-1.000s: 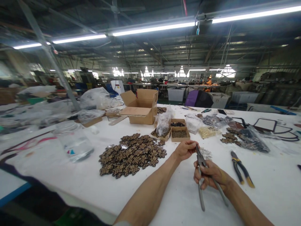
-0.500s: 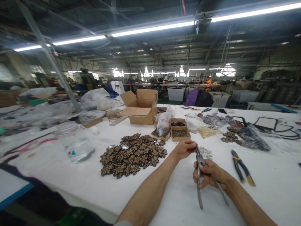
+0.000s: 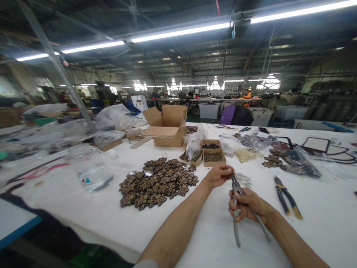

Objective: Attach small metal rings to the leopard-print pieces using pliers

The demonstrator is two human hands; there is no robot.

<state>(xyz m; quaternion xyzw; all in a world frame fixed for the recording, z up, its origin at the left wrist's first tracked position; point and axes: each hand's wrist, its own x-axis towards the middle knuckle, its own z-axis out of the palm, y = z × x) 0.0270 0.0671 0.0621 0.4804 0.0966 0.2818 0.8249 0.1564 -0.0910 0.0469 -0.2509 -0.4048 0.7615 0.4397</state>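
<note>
A pair of grey long-handled pliers (image 3: 237, 189) is in my right hand (image 3: 247, 205), whose fingers wrap around the spread handles. The jaws point up and away, reaching the fingertips of my left hand (image 3: 220, 175). Those fingertips are pinched together at the jaw tips; whatever they hold is too small to make out. Just beyond the jaws lies a scatter of small silvery pieces (image 3: 244, 180) on the white table (image 3: 212, 230). To the left spreads a heap of brown-and-black flower-shaped pieces (image 3: 158, 182).
Yellow-and-black pliers (image 3: 287, 197) lie at the right. Behind my hands stand a small box of brass-coloured bits (image 3: 213, 159), an open cardboard box (image 3: 169, 138) and plastic bags (image 3: 229, 144). A clear jar (image 3: 87, 167) stands at the left. A person in orange (image 3: 247, 93) is far off.
Almost nothing differs. Both hands and the pliers stay together, with only a very slight shift upward in the picture.
</note>
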